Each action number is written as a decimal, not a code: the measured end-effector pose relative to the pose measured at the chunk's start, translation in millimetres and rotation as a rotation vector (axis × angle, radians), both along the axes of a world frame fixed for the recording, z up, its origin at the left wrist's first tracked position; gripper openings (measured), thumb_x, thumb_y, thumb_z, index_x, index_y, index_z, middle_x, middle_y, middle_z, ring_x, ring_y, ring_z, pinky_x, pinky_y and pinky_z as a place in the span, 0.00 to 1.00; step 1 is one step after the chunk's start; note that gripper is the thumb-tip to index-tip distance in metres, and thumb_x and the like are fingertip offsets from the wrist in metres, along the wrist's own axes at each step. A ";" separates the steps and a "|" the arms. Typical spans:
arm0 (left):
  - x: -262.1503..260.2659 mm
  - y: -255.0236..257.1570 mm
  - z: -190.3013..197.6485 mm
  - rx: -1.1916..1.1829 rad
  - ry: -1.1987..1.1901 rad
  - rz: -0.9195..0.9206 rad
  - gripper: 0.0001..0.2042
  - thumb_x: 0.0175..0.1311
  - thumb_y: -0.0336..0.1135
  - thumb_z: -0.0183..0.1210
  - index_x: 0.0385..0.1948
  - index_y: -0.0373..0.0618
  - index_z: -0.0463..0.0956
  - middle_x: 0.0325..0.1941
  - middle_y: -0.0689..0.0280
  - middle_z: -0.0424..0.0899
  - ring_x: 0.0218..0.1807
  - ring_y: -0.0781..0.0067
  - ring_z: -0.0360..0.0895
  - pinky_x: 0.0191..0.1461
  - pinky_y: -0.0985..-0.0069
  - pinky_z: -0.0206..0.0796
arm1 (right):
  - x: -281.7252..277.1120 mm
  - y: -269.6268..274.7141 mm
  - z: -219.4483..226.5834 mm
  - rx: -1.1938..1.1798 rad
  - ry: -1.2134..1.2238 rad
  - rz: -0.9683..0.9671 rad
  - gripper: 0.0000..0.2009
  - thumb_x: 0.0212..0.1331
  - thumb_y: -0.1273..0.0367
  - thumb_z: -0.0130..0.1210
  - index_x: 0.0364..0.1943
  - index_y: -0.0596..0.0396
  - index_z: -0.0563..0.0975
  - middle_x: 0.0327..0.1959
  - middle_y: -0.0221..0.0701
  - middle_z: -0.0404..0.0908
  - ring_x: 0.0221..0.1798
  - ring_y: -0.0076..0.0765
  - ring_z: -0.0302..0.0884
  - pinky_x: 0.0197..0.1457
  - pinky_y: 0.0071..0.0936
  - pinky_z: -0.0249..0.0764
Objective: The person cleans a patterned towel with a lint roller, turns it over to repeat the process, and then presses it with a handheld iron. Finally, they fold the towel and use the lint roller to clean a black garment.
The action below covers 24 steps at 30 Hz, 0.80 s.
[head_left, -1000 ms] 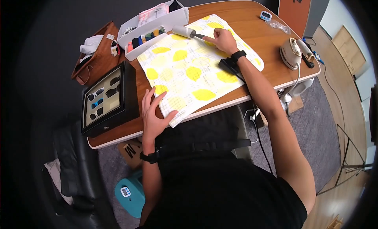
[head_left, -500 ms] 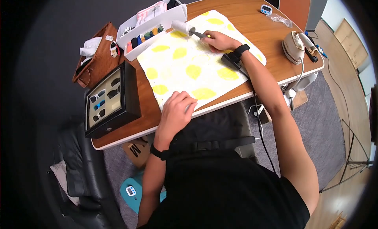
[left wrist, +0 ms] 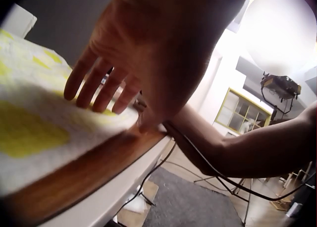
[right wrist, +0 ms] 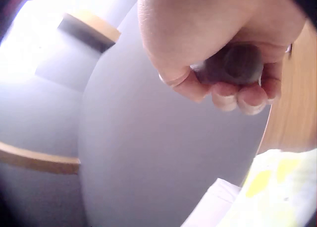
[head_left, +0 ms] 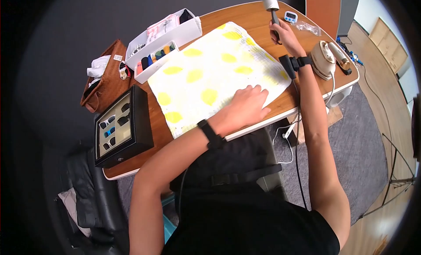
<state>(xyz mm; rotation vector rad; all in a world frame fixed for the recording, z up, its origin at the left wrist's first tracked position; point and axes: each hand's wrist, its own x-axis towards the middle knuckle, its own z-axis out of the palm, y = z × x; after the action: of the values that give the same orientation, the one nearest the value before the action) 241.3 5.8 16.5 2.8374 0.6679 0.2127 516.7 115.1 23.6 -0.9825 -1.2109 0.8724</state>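
Note:
A white cloth with yellow lemon shapes (head_left: 193, 75) lies spread on the wooden table. Over its front right part is my left hand (head_left: 246, 107), fingers extended; in the left wrist view the fingers of that hand (left wrist: 143, 58) are straight, palm facing the camera, and hold nothing. My right hand (head_left: 286, 36) grips the dark handle of a lint roller (head_left: 269, 1), raised beyond the cloth's right side with its white roll pointing away. The right wrist view shows the right hand (right wrist: 223, 43) with its fingers curled round the handle end (right wrist: 240, 63).
A black sunglasses case (head_left: 142, 123) stands at the left, near a brown basket (head_left: 115, 66). White boxes (head_left: 190, 30) with folded items sit at the back left. A small timer (head_left: 290, 16), a plastic bag (head_left: 308, 28) and a cream iron (head_left: 323, 60) are on the right.
My right hand has lifted the lint roller off the cloth and moved it right. My left hand has moved right along the front of the cloth, its fingers extending. The cloth has shifted slightly.

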 end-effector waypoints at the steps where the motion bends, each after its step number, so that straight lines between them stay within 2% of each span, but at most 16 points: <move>1: 16.0 -0.7 -5.4 0.069 -0.048 -0.003 0.18 0.65 0.43 0.62 0.43 0.33 0.77 0.46 0.44 0.83 0.49 0.44 0.83 0.50 0.54 0.76 | 5.7 -6.3 -5.5 -0.012 -0.115 -0.055 0.05 0.71 0.65 0.51 0.40 0.50 0.72 0.20 0.21 0.67 0.19 0.19 0.64 0.22 0.22 0.61; 5: 63.9 4.3 -21.5 0.100 -0.141 0.046 0.15 0.65 0.38 0.61 0.41 0.31 0.76 0.41 0.41 0.83 0.44 0.41 0.84 0.46 0.51 0.78 | 2.8 -7.3 -13.0 0.019 -0.157 -0.157 0.08 0.70 0.64 0.54 0.40 0.53 0.75 0.19 0.18 0.66 0.18 0.16 0.61 0.22 0.21 0.58; 9: 66.2 14.1 -21.2 0.232 -0.105 0.091 0.09 0.65 0.29 0.57 0.40 0.31 0.77 0.37 0.43 0.85 0.39 0.40 0.86 0.44 0.49 0.79 | -9.8 -4.4 -8.9 0.136 -0.033 -0.195 0.09 0.71 0.63 0.57 0.39 0.53 0.75 0.19 0.18 0.66 0.19 0.14 0.61 0.22 0.21 0.58; 10: 60.4 17.2 -14.4 0.062 -0.133 0.186 0.09 0.65 0.28 0.57 0.41 0.31 0.77 0.38 0.43 0.86 0.38 0.40 0.86 0.44 0.51 0.79 | -11.0 -2.6 -11.0 0.145 -0.028 -0.195 0.09 0.71 0.63 0.57 0.39 0.53 0.75 0.19 0.18 0.66 0.19 0.14 0.61 0.22 0.21 0.58; 11: 53.0 21.6 -5.9 -0.107 -0.160 0.279 0.09 0.65 0.28 0.56 0.42 0.31 0.77 0.39 0.42 0.86 0.38 0.41 0.86 0.45 0.52 0.79 | -7.2 4.6 -21.7 0.185 -0.148 -0.325 0.12 0.70 0.61 0.57 0.39 0.57 0.75 0.20 0.24 0.70 0.22 0.21 0.66 0.26 0.27 0.62; 12: 39.3 31.8 -7.0 -0.129 -0.366 0.274 0.10 0.69 0.30 0.55 0.45 0.31 0.76 0.36 0.48 0.88 0.33 0.52 0.87 0.38 0.59 0.81 | -5.9 7.3 -23.2 0.227 -0.267 -0.460 0.16 0.70 0.59 0.57 0.39 0.60 0.76 0.22 0.31 0.74 0.24 0.28 0.71 0.29 0.32 0.67; 13: 23.9 44.8 -6.3 -0.705 -0.430 0.404 0.12 0.72 0.34 0.54 0.46 0.32 0.76 0.35 0.53 0.87 0.30 0.62 0.86 0.31 0.67 0.82 | -3.5 8.4 -24.7 0.243 -0.259 -0.467 0.16 0.70 0.59 0.57 0.39 0.60 0.76 0.22 0.31 0.74 0.24 0.28 0.71 0.29 0.32 0.67; 14: 3.2 57.6 -3.3 -0.898 -0.512 0.391 0.13 0.74 0.35 0.52 0.47 0.31 0.75 0.36 0.56 0.84 0.31 0.67 0.86 0.26 0.71 0.81 | -6.9 3.8 -23.0 0.175 -0.333 -0.504 0.17 0.70 0.57 0.57 0.38 0.61 0.76 0.23 0.35 0.75 0.26 0.34 0.72 0.32 0.35 0.68; 16: -40.9 83.4 -1.6 -0.998 -0.668 0.503 0.14 0.75 0.35 0.49 0.46 0.30 0.75 0.37 0.56 0.84 0.29 0.65 0.85 0.29 0.69 0.83 | -15.3 -2.4 -21.5 0.117 -0.459 -0.528 0.19 0.70 0.55 0.56 0.41 0.60 0.76 0.25 0.45 0.78 0.27 0.45 0.74 0.35 0.41 0.70; 17: -62.9 85.2 7.4 -0.947 -0.698 0.586 0.15 0.76 0.36 0.48 0.47 0.30 0.75 0.38 0.54 0.85 0.30 0.65 0.85 0.27 0.73 0.79 | -18.7 -5.1 -21.1 0.133 -0.456 -0.522 0.19 0.70 0.55 0.56 0.41 0.60 0.76 0.25 0.45 0.78 0.27 0.45 0.74 0.35 0.41 0.70; 18: -87.3 98.2 6.7 -0.639 -0.592 0.710 0.10 0.70 0.31 0.52 0.43 0.33 0.76 0.29 0.54 0.83 0.28 0.56 0.85 0.28 0.63 0.77 | -23.0 -7.4 -21.2 0.082 -0.527 -0.474 0.18 0.70 0.55 0.55 0.43 0.59 0.75 0.25 0.45 0.78 0.28 0.48 0.76 0.35 0.42 0.70; 19: -104.1 104.4 -2.0 -0.620 -0.601 0.718 0.10 0.70 0.31 0.52 0.43 0.33 0.76 0.29 0.54 0.83 0.28 0.56 0.85 0.28 0.63 0.77 | -28.1 -8.8 -21.2 0.033 -0.597 -0.424 0.17 0.71 0.56 0.54 0.46 0.58 0.75 0.26 0.46 0.79 0.29 0.50 0.77 0.35 0.43 0.70; 20: -119.8 96.1 -2.0 -0.274 -0.343 0.806 0.11 0.67 0.29 0.54 0.47 0.33 0.75 0.37 0.50 0.83 0.38 0.50 0.84 0.38 0.57 0.75 | -32.5 -12.1 -17.7 -0.056 -0.721 -0.395 0.17 0.70 0.57 0.54 0.51 0.56 0.73 0.28 0.47 0.82 0.33 0.54 0.81 0.38 0.45 0.72; 21: -133.4 87.7 -1.6 0.067 -0.079 0.876 0.15 0.64 0.27 0.57 0.52 0.34 0.74 0.45 0.46 0.83 0.48 0.45 0.83 0.48 0.51 0.74 | -36.0 -11.3 -21.8 -0.037 -0.722 -0.383 0.17 0.70 0.57 0.54 0.51 0.56 0.73 0.28 0.47 0.82 0.33 0.54 0.81 0.38 0.45 0.72; 22: -139.0 80.5 -3.3 0.077 -0.090 0.890 0.15 0.64 0.27 0.57 0.52 0.34 0.74 0.45 0.46 0.83 0.48 0.45 0.83 0.48 0.51 0.74 | -39.6 -10.6 -26.4 -0.040 -0.759 -0.354 0.17 0.70 0.57 0.55 0.52 0.55 0.73 0.30 0.48 0.83 0.36 0.55 0.83 0.41 0.45 0.74; 24: -134.8 68.8 -7.6 0.160 -0.152 0.896 0.25 0.59 0.26 0.60 0.61 0.36 0.70 0.64 0.39 0.71 0.67 0.37 0.68 0.70 0.44 0.57 | -50.9 -14.0 -26.1 -0.072 -0.880 -0.327 0.17 0.69 0.58 0.56 0.54 0.51 0.71 0.38 0.50 0.85 0.44 0.57 0.84 0.48 0.45 0.76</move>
<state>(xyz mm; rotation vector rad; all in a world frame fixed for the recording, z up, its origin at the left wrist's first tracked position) 106.5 74.6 8.9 2.4029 1.8962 0.6260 465.8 101.1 -2.5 -1.6550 -1.6740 0.1968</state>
